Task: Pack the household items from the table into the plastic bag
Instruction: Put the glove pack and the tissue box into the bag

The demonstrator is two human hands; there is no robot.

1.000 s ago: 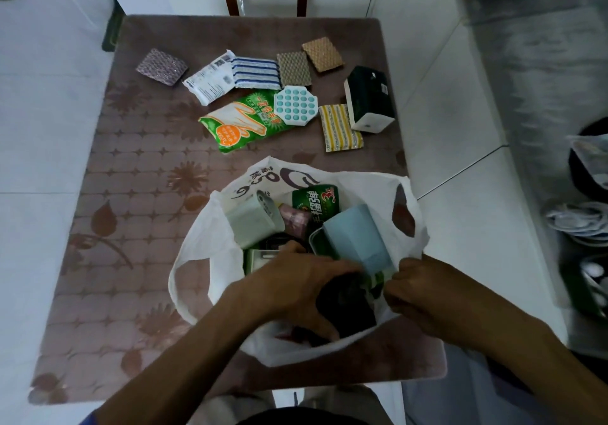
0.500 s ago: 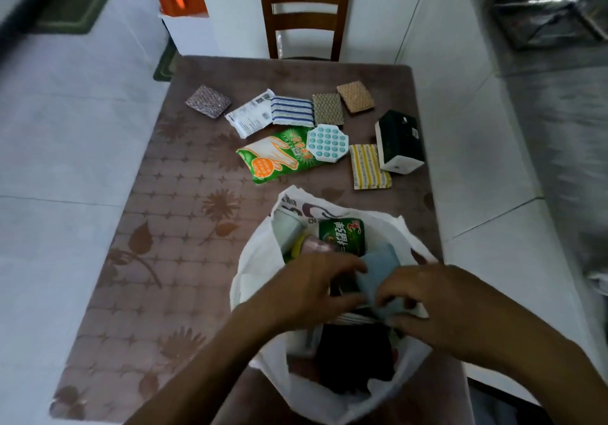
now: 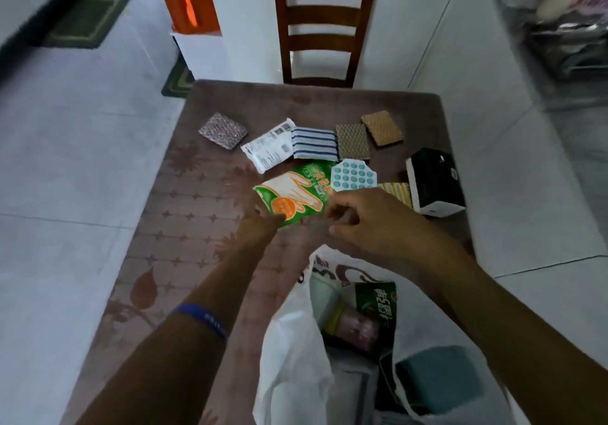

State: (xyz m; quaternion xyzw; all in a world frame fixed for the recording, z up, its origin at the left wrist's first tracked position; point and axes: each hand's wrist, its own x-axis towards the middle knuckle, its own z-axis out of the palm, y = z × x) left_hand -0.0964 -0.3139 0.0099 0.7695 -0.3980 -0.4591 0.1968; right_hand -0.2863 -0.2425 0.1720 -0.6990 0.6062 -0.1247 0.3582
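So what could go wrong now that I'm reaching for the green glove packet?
1. The white plastic bag stands open near the table edge with neither hand on it; it could slump or tip.
2. The green glove packet lies against the white-and-teal hexagonal pad; lifting it may drag that pad.
3. The left hand only reaches the packet's corner, while the right hand hovers, so the grip may slip.
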